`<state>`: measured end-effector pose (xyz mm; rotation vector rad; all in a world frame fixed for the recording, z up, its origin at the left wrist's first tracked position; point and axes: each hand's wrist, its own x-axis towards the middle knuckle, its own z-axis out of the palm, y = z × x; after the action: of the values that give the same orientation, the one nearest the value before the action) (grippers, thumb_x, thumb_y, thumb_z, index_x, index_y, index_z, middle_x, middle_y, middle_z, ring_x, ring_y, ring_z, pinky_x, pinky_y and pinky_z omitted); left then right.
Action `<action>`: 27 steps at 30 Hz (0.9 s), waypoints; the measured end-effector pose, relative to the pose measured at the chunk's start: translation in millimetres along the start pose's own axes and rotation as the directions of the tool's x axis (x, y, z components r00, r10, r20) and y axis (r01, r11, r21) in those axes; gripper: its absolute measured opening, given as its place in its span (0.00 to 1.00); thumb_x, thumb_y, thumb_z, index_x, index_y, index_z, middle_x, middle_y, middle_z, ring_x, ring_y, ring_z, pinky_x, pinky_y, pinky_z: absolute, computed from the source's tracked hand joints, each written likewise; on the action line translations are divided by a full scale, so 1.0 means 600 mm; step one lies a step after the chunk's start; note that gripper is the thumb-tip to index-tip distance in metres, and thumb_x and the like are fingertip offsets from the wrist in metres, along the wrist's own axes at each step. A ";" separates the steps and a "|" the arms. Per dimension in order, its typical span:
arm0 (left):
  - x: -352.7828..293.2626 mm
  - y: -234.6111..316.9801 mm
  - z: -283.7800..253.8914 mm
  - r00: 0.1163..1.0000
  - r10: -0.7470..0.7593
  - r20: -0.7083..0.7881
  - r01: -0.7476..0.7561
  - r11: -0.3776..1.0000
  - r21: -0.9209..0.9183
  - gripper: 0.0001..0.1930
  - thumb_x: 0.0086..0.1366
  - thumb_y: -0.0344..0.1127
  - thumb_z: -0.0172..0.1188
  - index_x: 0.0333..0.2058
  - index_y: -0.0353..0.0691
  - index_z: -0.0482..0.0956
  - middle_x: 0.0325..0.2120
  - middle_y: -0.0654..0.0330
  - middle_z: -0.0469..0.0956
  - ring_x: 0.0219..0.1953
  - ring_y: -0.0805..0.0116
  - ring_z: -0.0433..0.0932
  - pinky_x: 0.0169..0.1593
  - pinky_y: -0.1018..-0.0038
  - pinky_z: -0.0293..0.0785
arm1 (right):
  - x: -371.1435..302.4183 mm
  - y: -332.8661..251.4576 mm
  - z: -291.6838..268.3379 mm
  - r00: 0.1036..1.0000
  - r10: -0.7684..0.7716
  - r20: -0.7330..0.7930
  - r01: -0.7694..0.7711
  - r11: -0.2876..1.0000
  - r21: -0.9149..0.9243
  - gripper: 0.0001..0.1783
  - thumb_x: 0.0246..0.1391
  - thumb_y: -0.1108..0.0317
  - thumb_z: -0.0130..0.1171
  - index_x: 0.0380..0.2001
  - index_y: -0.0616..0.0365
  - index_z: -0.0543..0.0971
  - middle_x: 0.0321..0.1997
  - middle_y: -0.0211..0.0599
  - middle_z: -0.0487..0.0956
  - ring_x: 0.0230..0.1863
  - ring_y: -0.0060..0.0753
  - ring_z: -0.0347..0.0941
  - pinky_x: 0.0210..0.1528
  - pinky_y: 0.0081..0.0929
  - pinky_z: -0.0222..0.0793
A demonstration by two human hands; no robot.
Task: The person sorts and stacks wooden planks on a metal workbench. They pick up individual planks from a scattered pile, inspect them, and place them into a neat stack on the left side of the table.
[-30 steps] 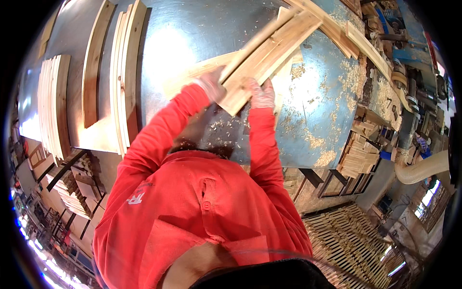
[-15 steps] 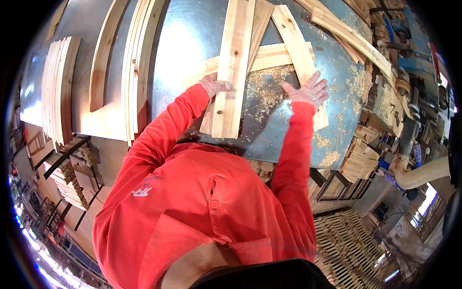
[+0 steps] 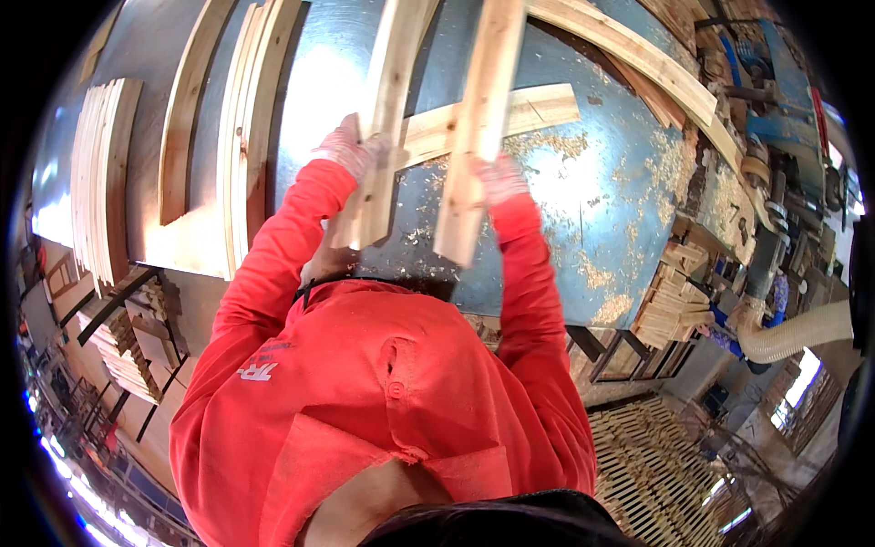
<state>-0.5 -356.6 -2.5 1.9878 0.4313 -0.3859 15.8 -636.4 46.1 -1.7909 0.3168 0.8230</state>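
Note:
My left hand (image 3: 349,149), in a pale glove, is closed round the left edge of a long wooden board (image 3: 387,100). Another board lies partly beneath that one, and its end shows below. My right hand (image 3: 501,179), gloved and a little blurred, grips the right edge of a second knotty wooden board (image 3: 483,100). Both boards run roughly away from me, with a gap between them. Under them a shorter wooden plank (image 3: 538,109) lies crosswise on the blue-grey metal table (image 3: 583,201).
Left of my hands lie a pair of long boards (image 3: 251,146), a single board (image 3: 187,118) and an upright-edged stack of boards (image 3: 105,173). More long boards (image 3: 638,50) slant across the far right. Sawdust (image 3: 611,308) dots the table; machinery with a ribbed hose (image 3: 802,330) stands right.
My right hand has taken hold of the right-hand board and brought it left, standing straighter. My left hand has shifted left with its board. The crosswise plank is more exposed.

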 end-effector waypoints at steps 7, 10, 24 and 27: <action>-0.029 0.111 -0.002 0.977 -0.210 0.035 0.195 0.948 0.250 0.53 0.46 0.56 0.70 0.62 0.26 0.54 0.52 0.36 0.70 0.56 0.44 0.70 0.59 0.61 0.66 | 0.034 -0.068 0.042 0.803 -0.462 0.376 0.507 0.200 -0.838 0.46 0.51 0.41 0.56 0.68 0.50 0.54 0.70 0.46 0.59 0.71 0.48 0.52 0.72 0.43 0.41; -0.030 0.094 -0.028 0.991 -0.127 0.050 0.125 0.991 0.050 0.49 0.48 0.46 0.71 0.60 0.22 0.56 0.51 0.40 0.72 0.54 0.54 0.72 0.57 0.67 0.68 | 0.079 -0.092 -0.037 0.860 -0.321 0.396 0.378 -0.120 -0.918 0.60 0.40 0.35 0.63 0.70 0.50 0.48 0.71 0.48 0.54 0.72 0.50 0.49 0.74 0.46 0.33; -0.033 0.064 -0.085 0.936 -0.325 -0.134 0.350 0.832 0.429 0.50 0.53 0.56 0.65 0.64 0.32 0.50 0.53 0.34 0.69 0.54 0.44 0.72 0.57 0.62 0.68 | 0.052 -0.139 -0.018 0.987 0.155 0.051 -0.155 0.988 0.009 0.44 0.51 0.57 0.63 0.68 0.56 0.57 0.58 0.45 0.69 0.51 0.40 0.71 0.56 0.29 0.68; -0.051 0.120 -0.083 0.954 -0.277 -0.116 0.300 0.893 0.334 0.51 0.54 0.60 0.62 0.67 0.38 0.46 0.55 0.39 0.69 0.53 0.43 0.74 0.56 0.61 0.68 | 0.125 -0.098 0.110 0.968 -0.065 0.242 0.071 0.997 -0.014 0.43 0.56 0.46 0.58 0.64 0.66 0.59 0.56 0.56 0.72 0.54 0.49 0.70 0.59 0.35 0.67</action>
<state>9.5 -345.7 88.8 2.2904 0.7490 -0.6214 78.9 -541.1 27.3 -1.6911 0.0864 0.9872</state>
